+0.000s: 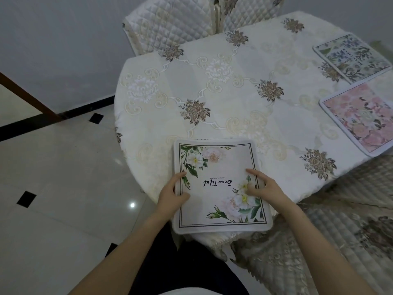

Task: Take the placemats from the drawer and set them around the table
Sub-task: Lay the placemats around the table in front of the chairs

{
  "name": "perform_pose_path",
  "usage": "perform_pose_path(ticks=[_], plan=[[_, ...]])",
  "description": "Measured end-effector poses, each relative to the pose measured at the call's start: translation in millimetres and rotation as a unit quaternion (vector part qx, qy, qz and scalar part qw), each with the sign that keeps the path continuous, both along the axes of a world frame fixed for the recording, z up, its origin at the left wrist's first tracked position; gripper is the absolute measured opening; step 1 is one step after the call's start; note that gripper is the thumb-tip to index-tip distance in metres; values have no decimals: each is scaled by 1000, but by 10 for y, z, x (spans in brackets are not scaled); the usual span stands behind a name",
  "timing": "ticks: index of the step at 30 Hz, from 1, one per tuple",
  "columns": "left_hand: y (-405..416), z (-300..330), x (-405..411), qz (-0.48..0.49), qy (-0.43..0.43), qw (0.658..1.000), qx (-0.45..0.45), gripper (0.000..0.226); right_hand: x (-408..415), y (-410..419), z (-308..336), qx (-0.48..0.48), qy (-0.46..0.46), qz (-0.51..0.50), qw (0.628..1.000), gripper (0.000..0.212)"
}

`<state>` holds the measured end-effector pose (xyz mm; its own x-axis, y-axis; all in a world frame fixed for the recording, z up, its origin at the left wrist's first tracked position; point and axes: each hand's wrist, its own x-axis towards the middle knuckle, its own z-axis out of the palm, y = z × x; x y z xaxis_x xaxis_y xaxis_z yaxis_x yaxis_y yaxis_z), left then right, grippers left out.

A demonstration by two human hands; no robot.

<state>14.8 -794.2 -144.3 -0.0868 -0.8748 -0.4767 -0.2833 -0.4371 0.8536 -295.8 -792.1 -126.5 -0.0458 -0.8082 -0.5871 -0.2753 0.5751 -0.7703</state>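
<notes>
A white placemat [219, 167] with green leaves, pale flowers and upside-down script lies at the near edge of the round table [234, 99], its near end overhanging the rim. My left hand [173, 195] grips the mat's left edge, thumb on top. My right hand [262, 185] rests on the mat's right side with fingers spread and bent. A pink floral placemat [361, 118] lies at the table's right edge. A blue-green floral placemat [352, 57] lies beyond it at the far right.
The table wears a cream embroidered cloth. Quilted chairs [172, 24] stand at the far side, and another quilted chair [340, 231] stands near right. Glossy tiled floor [63, 188] spreads to the left.
</notes>
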Motion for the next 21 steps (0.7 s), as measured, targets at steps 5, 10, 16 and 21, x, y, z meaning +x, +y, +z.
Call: perform_pose_path(ticks=[5,10,16,21], plan=[[-77,2,-21,-59,12,997,51,80,1,43,-15,18,-32,28,999,79],[-185,117,32,-53,9,998,32,82,78,99,35,-32,21,-18,999,76],[-410,497,70,-54,11,998,-37,72,268,235,359,-111,47,-97,988,64],[-539,928,146,-99,20,988,-113,67,488,557,753,-178,45,-194,964,59]])
